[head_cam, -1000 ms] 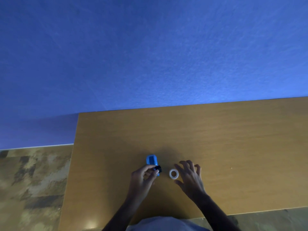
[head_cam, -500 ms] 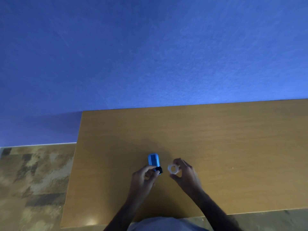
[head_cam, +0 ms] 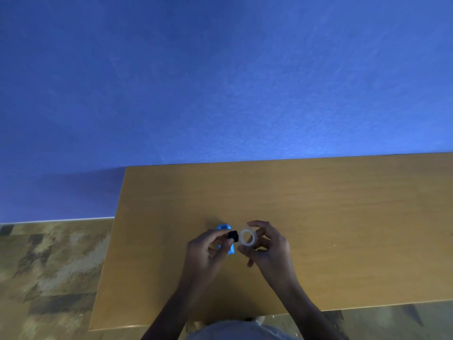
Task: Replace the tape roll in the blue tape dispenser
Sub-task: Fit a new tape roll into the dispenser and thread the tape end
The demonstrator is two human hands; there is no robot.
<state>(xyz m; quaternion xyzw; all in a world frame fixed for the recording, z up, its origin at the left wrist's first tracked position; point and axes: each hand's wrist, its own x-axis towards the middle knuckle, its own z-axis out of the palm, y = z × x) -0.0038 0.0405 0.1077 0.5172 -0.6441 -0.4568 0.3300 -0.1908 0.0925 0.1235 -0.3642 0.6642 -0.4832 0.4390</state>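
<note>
The blue tape dispenser (head_cam: 224, 227) lies on the wooden table (head_cam: 318, 217), mostly hidden behind my left hand (head_cam: 208, 251). That hand pinches a small black piece (head_cam: 233, 235) between thumb and fingertips, just above the dispenser. My right hand (head_cam: 267, 246) holds a clear tape roll (head_cam: 248, 237) upright by its rim, its hole facing me. The roll hovers right beside the black piece, a narrow gap between them.
The table's left edge (head_cam: 115, 231) drops to a patterned floor (head_cam: 49, 266). A blue wall (head_cam: 220, 82) rises behind the table's far edge. A tiny speck (head_cam: 334, 245) lies on the tabletop to the right of my hands.
My right hand picked the tape roll off the table and raised it toward the black piece. My left hand stayed at the dispenser, holding the black piece.
</note>
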